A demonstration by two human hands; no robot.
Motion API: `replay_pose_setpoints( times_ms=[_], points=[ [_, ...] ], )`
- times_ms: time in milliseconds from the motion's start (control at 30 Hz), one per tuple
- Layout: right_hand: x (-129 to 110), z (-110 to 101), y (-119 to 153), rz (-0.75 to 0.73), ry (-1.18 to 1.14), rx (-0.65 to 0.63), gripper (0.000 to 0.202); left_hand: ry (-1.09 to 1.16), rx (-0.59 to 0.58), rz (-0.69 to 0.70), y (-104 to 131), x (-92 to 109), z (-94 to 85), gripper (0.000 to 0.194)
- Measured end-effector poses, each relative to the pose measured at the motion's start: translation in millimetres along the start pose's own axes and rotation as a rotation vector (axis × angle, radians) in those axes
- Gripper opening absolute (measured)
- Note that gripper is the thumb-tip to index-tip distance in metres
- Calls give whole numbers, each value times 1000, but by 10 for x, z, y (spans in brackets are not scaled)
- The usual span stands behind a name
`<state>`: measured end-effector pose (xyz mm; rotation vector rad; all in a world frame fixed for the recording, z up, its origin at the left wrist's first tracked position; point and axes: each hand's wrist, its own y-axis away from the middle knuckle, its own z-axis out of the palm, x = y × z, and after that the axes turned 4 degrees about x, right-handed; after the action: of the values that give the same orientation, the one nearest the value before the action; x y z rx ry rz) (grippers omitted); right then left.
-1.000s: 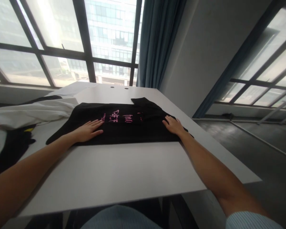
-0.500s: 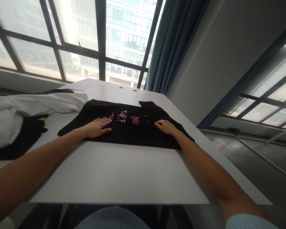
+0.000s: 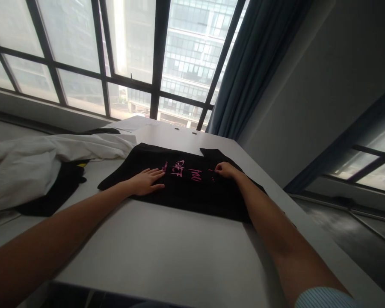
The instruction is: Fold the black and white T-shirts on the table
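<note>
A black garment with pink lettering lies spread across the white table. On its left part, beside the lettering, my left hand rests flat with its fingers spread and holds nothing. Near the right end of the lettering, my right hand is over the cloth with its fingers bent together. Whatever is between those fingertips, if anything, is too small to make out.
White cloth lies heaped at the left, partly over a black cloth with a yellow patch. Windows stand behind the table, with a blue curtain beside them. White sheets lie at the far edge.
My right hand has moved farther up the garment, toward its far edge, and its fingers are more drawn together. The left hand stays flat on the cloth. The camera view has shifted.
</note>
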<state>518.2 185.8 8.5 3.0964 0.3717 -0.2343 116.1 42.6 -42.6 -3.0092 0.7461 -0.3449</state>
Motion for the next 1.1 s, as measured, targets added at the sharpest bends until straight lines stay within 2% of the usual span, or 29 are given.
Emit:
replay_pose_setpoints(
  times_ms=[200,467,600,833,933,1100],
  points=[
    [-29,22,-24,-39,-51,-39,35,13,-8,-1,4,-1,-6,79],
    [-91,-60,-38,38,-16,-41,36,11,-6,-46,13,115,-30,68],
    [-84,-28,-53,-20,50,15,35,-10,1,-60,28,156,-51,68],
    [1,223,17,-107,31,176,38,-2,42,-41,7,106,2,66],
    [16,283,112,-132,-26,228,40,-1,47,-47,0,104,13,66],
    [63,284,362,-217,-109,230,50,5,35,-51,7,140,-9,66]
  ],
)
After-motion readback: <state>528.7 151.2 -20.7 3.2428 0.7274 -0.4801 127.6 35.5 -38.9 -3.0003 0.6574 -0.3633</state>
